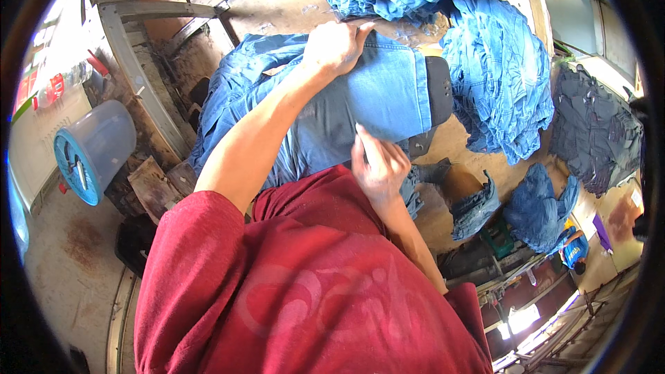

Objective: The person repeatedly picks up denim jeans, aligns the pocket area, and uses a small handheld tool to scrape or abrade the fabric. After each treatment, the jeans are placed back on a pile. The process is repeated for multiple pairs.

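A pair of blue jeans [305, 128] lies stretched in front of me, one leg drawn over a dark flat board [440, 90] whose rounded end sticks out past the hem. At the far edge of that leg is my left hand [337, 45], its fingers curled down over the denim and its thumb out to the right. My right hand [379, 166] is at the near edge, index finger pointing at the cloth and the other fingers folded in. Whatever those folded fingers hold, if anything, is hidden.
Heaps of blue jeans [499, 76] lie beyond and to the right, with a dark garment pile [596, 125] farther right. Smaller denim bundles [537, 204] sit lower right. At left stand a metal frame [149, 90] and a translucent bucket [104, 142]. Another person [575, 253] is far off at right.
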Available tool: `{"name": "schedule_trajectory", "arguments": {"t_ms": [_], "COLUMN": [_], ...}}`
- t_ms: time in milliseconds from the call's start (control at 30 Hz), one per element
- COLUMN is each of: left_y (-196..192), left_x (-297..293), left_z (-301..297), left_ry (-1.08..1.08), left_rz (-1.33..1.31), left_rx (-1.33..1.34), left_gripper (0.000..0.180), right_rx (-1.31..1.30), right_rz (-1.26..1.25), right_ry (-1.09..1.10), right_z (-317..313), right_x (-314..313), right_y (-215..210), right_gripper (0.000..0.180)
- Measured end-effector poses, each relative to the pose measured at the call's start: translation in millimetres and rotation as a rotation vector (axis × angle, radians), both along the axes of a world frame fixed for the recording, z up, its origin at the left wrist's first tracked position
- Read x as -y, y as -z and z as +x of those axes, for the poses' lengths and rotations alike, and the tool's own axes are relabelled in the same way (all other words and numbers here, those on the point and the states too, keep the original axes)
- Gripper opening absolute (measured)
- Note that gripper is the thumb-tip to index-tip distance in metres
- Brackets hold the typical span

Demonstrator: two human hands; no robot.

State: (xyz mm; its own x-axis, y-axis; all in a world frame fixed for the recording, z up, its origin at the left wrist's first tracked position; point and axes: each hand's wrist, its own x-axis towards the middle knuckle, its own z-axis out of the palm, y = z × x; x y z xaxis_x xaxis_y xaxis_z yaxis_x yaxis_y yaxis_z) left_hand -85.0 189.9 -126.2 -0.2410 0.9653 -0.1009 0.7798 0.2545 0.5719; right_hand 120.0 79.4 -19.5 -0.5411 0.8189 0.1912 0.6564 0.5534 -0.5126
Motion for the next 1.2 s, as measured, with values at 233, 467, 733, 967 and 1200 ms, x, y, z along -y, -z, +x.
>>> {"name": "schedule_trajectory", "arguments": {"t_ms": [233,467,733,967,1200], "left_y": [-3.6,-5.7,-9.0,-6.0,-4.1], "left_x": [-0.9,-1.5,-1.2,-0.9,-0.1], "left_z": [0.7,-0.8,0.0,-0.3,-0.2], "left_ry": [0.0,0.013,0.01,-0.009,0.008], "left_rz": [-0.007,-0.069,-0.064,-0.059,0.0], "left_rx": [-0.036,-0.013,-0.006,0.01,-0.028], "left_gripper": [0.067,0.066,0.063,0.065,0.066], "right_rx": [0.053,0.143,0.034,0.142,-0.02], "right_rz": [0.036,-0.007,-0.062,-0.02,-0.068], "right_ry": [-0.036,-0.029,0.01,-0.038,0.016], "right_z": [-15.1,5.2,-2.2,-1.1,4.3], "right_x": [-16.3,8.7,-5.7,-4.2,-1.9], "right_y": [6.7,-10.1,2.7,-0.3,-1.0], "right_gripper": [0.028,0.029,0.023,0.031,0.03]}}
